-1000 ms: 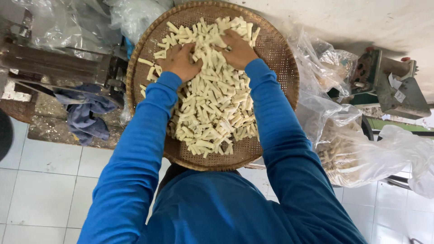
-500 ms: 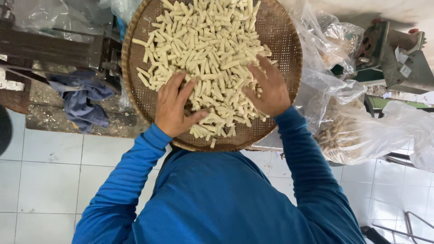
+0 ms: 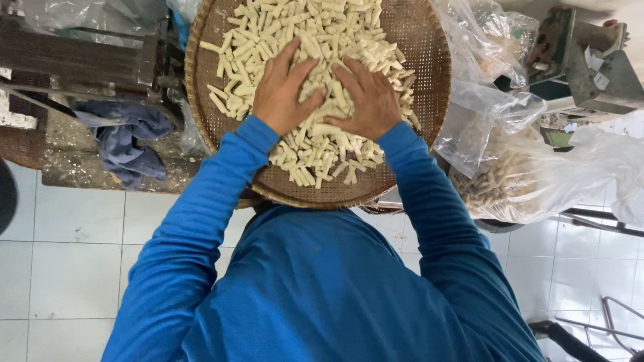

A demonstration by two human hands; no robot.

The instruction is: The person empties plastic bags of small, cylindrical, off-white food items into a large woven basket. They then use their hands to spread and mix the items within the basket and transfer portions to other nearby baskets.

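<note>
Short, pale, stick-shaped dough pieces (image 3: 315,40) lie heaped in one round woven tray (image 3: 416,47), too many to count, spread across its middle and upper part. The left hand (image 3: 283,90) and the right hand (image 3: 365,99) rest flat on the heap side by side near the tray's front edge, fingers (image 3: 295,64) spread open and pressed on the pieces, gripping nothing. Both arms wear blue sleeves (image 3: 201,214). Left of the tray, one dark blue cloth (image 3: 124,137) lies crumpled on a dusty table (image 3: 67,167). To the right, clear plastic bags (image 3: 530,171) crowd the tray's rim, one holding more pale pieces. White floor tiles (image 3: 60,268) show below.
</note>
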